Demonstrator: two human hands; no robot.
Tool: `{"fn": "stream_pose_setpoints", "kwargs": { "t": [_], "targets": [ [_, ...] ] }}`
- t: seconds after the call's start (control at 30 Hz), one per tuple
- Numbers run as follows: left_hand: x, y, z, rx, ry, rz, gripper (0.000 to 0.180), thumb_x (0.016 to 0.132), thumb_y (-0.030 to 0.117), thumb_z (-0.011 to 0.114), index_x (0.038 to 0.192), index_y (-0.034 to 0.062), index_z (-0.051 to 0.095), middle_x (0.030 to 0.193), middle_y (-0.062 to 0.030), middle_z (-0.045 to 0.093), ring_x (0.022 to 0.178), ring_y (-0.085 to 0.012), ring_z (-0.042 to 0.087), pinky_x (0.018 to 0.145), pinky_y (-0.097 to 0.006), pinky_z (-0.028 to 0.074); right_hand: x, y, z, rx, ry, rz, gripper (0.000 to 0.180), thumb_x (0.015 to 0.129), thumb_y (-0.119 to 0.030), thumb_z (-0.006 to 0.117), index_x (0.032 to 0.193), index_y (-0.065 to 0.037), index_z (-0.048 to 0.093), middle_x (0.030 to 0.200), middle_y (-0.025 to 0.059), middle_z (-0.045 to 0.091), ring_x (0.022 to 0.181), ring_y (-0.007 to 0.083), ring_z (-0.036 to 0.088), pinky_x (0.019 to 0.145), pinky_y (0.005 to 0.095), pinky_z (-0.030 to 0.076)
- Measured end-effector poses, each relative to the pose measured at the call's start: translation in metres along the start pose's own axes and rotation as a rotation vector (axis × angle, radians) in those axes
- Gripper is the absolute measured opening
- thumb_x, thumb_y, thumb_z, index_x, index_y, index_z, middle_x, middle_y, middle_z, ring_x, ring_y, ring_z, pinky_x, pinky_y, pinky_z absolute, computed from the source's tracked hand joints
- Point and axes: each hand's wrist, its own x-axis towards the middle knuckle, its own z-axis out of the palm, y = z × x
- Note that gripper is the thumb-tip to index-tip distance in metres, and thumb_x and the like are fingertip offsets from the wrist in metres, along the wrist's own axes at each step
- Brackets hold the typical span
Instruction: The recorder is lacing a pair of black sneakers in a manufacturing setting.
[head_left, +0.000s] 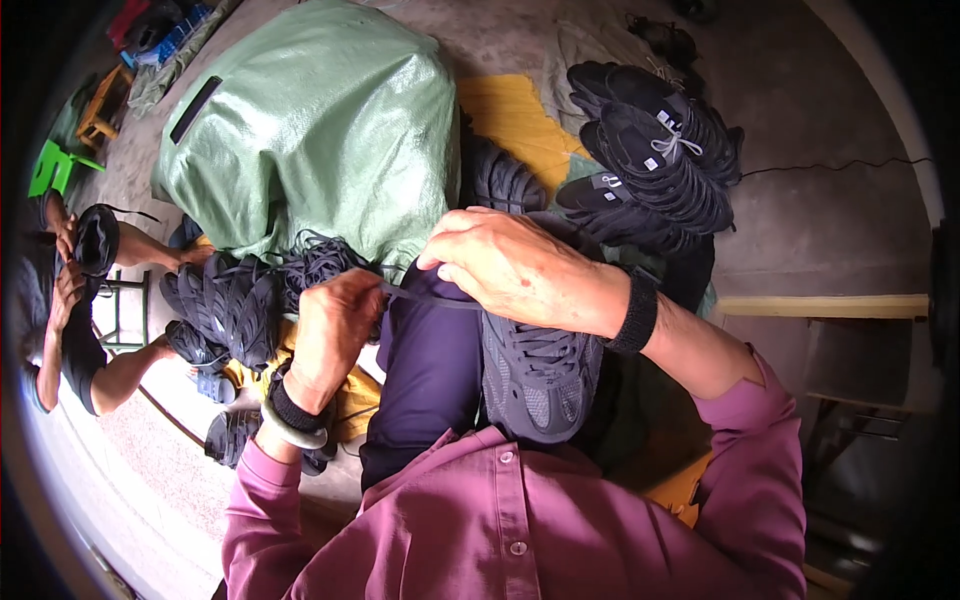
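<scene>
A dark grey sneaker (540, 375) is rested on the lap, toe toward the chest. A dark shoelace (430, 298) is pinched in the closed grip of the left hand (335, 335) and drawn taut to the right hand (520, 270), whose grip is closed on its other end above the sneaker. Black sneakers (655, 150) are piled beside a green woven sack (310, 120).

I see a dark grey sneaker (540, 375) lying laced-side up just below my right fingers, its flat dark lace (425, 298) stretched taut between both hands' fingertips.
</scene>
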Motion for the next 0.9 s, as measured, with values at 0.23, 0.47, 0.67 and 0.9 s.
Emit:
{"fn": "stream_pose_setpoints", "kwargs": {
  "t": [0.23,0.47,0.67,0.9],
  "targets": [
    [-0.008,0.052,-0.014,-0.889,0.082,-0.165,0.01,0.101,0.008,0.068,0.11,0.0035,0.066,0.098,-0.0049,0.072,0.071,-0.0085,0.068,0.058,-0.019,0.05,0.018,0.003,0.013,0.118,0.104,-0.081,0.025,0.096,-0.008,0.061,0.118,0.003,0.065,0.108,0.018,0.069,0.104,0.0327,0.066,0.093,0.0408,0.051],
    [-0.022,0.066,-0.013,-0.836,0.252,-0.054,0.008,0.1,0.004,0.069,0.104,0.0021,0.063,0.087,-0.003,0.07,0.069,-0.0072,0.066,0.056,-0.021,0.052,0.009,-0.022,-0.011,0.5,-0.149,0.231,0.024,0.095,-0.016,0.058,0.102,0.006,0.064,0.088,0.02,0.07,0.085,0.0291,0.069,0.081,0.0407,0.052],
    [-0.039,0.028,-0.009,-0.465,0.298,-0.029,0.009,0.095,0.0,0.072,0.1,0.0009,0.064,0.083,-0.0026,0.067,0.067,-0.0064,0.06,0.06,-0.024,0.053,-0.036,-0.019,-0.039,0.108,0.038,0.168,0.021,0.098,-0.017,0.057,0.093,0.003,0.061,0.087,0.0182,0.067,0.086,0.0359,0.067,0.078,0.0448,0.051],
    [-0.044,0.017,-0.013,-0.059,0.056,0.066,0.033,0.077,-0.013,0.069,0.106,0.0021,0.065,0.1,-0.0148,0.069,0.082,-0.0259,0.071,0.075,-0.033,0.057,-0.072,-0.026,-0.053,-0.002,0.013,0.38,0.011,0.096,-0.01,0.064,0.098,0.002,0.066,0.089,0.0121,0.064,0.084,0.0281,0.065,0.075,0.038,0.051]
  ]
}}
